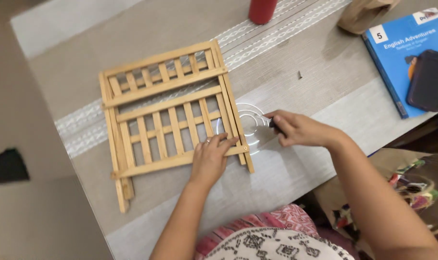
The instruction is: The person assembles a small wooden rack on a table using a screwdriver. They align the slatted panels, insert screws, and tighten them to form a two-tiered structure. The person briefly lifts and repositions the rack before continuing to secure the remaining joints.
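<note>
- The left hand (210, 156) lies flat and unclenched on the lower right corner of the wooden slatted rack (168, 120), fingers spread over the bottom rail, pressing rather than gripping.
- The right hand (296, 130) is just beside the rack's right edge, fingers pinched round a small dark tool (272, 124) whose kind is too hidden to tell.
- Under that hand and the rack's corner lies a clear round plastic disc (250, 126), partly covered by the right-hand slats.
- The rack lies flat and folded on the grey table (325, 82), across a pale patterned runner (84, 127), its lower legs near the table's front edge.
- A small dark screw (299, 75) lies alone on bare table beyond the right hand.
- Well apart: a blue book (395, 53) with a dark case (428, 79) on it, a red bottle (262, 9), a brown paper bag (363, 14).
</note>
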